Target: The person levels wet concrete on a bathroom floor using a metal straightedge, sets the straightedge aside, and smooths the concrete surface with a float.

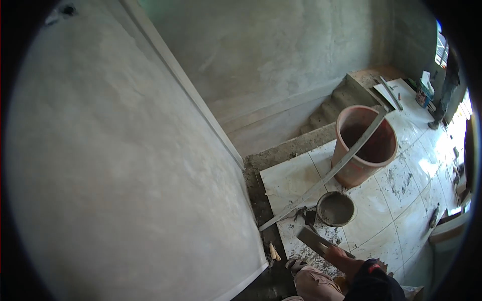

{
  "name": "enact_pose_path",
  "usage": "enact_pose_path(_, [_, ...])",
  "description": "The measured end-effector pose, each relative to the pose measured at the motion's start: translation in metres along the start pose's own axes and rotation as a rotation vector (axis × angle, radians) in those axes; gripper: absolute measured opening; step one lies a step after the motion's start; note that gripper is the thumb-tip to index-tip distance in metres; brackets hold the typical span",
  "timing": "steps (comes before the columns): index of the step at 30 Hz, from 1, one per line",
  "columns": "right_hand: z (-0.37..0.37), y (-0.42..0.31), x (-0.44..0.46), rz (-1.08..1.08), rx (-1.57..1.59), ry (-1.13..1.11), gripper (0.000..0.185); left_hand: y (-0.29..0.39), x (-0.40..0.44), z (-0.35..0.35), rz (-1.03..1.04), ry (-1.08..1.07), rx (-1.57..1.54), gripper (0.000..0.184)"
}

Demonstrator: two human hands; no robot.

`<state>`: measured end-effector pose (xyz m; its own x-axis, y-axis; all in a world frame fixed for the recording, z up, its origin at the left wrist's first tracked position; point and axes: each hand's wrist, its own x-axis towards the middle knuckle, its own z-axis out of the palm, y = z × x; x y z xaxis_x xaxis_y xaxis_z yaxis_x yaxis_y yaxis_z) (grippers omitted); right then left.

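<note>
My right hand (337, 256) is closed around the handle of a plastering trowel (312, 239), whose long flat blade points up and left. My forearm, in a dark sleeve, comes in from the bottom edge. Just beyond the blade stands a round tub (336, 209) of grey mortar. A dark tool (309, 216) lies against the tub's left side; its exact kind is unclear. My left hand cannot be made out. At left rises a large plastered wall (140, 165), smooth and grey with damp-looking patches.
A tall reddish bucket (346, 168) stands on splattered white tiles (369, 220). A long straightedge (321, 183) leans across its rim, down towards the wall base. Concrete steps (331, 108) lie behind. Another person's leg (444, 103) and a small paint pail (424, 95) are at far right.
</note>
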<state>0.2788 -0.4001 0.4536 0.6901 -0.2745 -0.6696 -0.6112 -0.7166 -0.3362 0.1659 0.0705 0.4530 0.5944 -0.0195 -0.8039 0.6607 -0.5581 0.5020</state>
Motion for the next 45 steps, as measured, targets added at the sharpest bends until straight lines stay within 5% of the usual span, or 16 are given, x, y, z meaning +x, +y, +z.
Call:
enact_pose_path(3, [-0.049,0.056,-0.060,0.113,0.005,-0.052,0.048,0.000,-0.045,0.003,0.040,0.025,-0.259,0.076])
enact_pose_path(5, [-0.092,0.062,-0.083,0.147,0.024,-0.075,0.048,0.039,-0.032,-0.033,-0.066,0.023,-0.121,0.079])
enact_pose_path(7, [-0.128,0.055,-0.087,0.112,0.033,-0.094,0.047,0.075,-0.053,-0.040,-0.044,0.351,-0.082,0.054])
enact_pose_path(10, [-0.171,0.021,-0.078,-0.007,0.023,-0.141,0.047,0.182,-0.122,-0.064,0.007,0.464,-0.271,0.072])
enact_pose_path(19, [-0.206,-0.137,-0.053,-0.337,-0.251,-0.377,0.045,0.132,-0.143,0.043,-0.040,0.383,-0.171,0.080])
enact_pose_path(25, [-0.165,-0.207,-0.049,-0.370,-0.509,-0.497,0.044,0.019,-0.205,0.195,-0.401,0.043,-0.845,0.076])
enact_pose_path(26, [-0.154,-0.214,-0.041,-0.561,-0.736,-0.498,0.047,0.008,-0.216,0.221,-0.478,-0.006,-0.971,0.075])
enact_pose_path(29, [-0.113,-0.250,-0.066,-0.514,-0.955,-0.541,0.030,0.013,-0.253,0.278,-0.779,-0.052,-1.162,0.062])
enact_pose_path(32, [-0.050,-0.281,-0.081,-0.626,-1.218,-0.651,0.024,0.052,-0.325,0.265,-0.842,0.119,-1.276,0.048])
enact_pose_path(33, [-0.034,-0.293,-0.100,-0.502,-1.077,-0.756,0.022,0.045,-0.314,0.288,-0.829,0.078,-1.296,0.053])
enact_pose_path(37, [0.057,-0.314,-0.121,-0.651,-1.380,-0.777,0.025,0.065,-0.291,0.324,-0.844,0.223,-1.496,0.047])
enact_pose_path(38, [0.088,-0.313,-0.093,-0.911,-1.500,-0.808,0.028,0.069,-0.281,0.329,-0.841,0.297,-1.522,0.049])
enact_pose_path(39, [0.098,-0.326,-0.151,-0.737,-1.513,-0.763,0.028,0.075,-0.274,0.333,-0.838,0.373,-1.543,0.050])
enact_pose_path(43, [0.174,-0.331,-0.160,-1.000,-1.493,-0.836,0.027,0.110,-0.255,0.314,-0.827,0.483,-1.600,0.053])
enact_pose_path(45, [0.198,-0.336,-0.174,-1.141,-1.492,-0.882,0.026,0.128,-0.238,0.308,-0.770,0.636,-1.596,0.073])
